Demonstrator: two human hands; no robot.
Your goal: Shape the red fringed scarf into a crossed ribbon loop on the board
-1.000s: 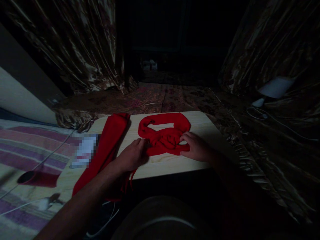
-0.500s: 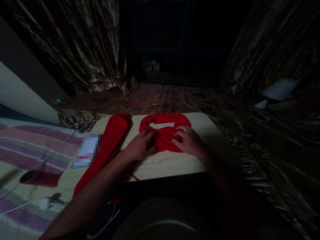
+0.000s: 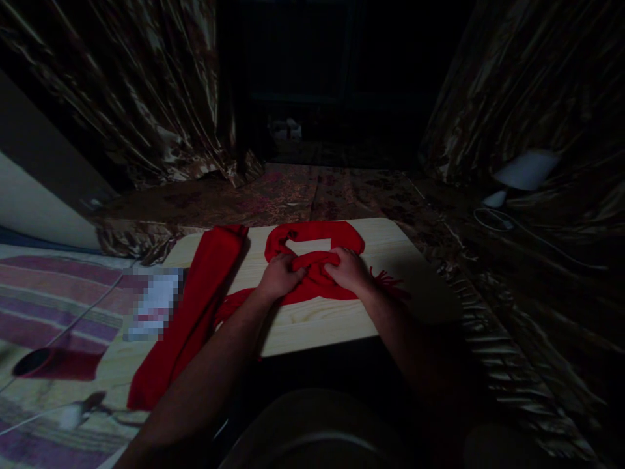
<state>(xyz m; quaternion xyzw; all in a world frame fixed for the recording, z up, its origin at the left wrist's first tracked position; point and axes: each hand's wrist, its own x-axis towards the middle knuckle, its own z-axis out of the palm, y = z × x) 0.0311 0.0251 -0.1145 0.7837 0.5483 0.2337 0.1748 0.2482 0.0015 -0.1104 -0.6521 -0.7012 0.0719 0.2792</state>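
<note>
A red fringed scarf (image 3: 336,230) lies in a loop on the light wooden table (image 3: 303,320), with bare wood showing through its middle. My left hand (image 3: 282,276) closes on the scarf at the near left side of the loop. Opposite it, my right hand (image 3: 350,268) has its fingers curled into the cloth. Between both hands the fabric is bunched and raised in folds. Fringe strands (image 3: 388,279) stick out past my right wrist. A long folded red cloth (image 3: 193,303) lies along the table's left side, beside my left forearm.
A pixelated, pale flat item (image 3: 155,305) lies at the table's left edge. A dark red cylinder (image 3: 61,363) and white cables rest on the striped bedding (image 3: 63,286). At the right stands a white lamp (image 3: 527,170) with its cord. Patterned curtains (image 3: 185,117) hang beyond the table.
Both hands have gone from fingers resting on the flat scarf to gripping it, and the cloth between them is now bunched. Fringe shows at the right. The view has shifted slightly.
</note>
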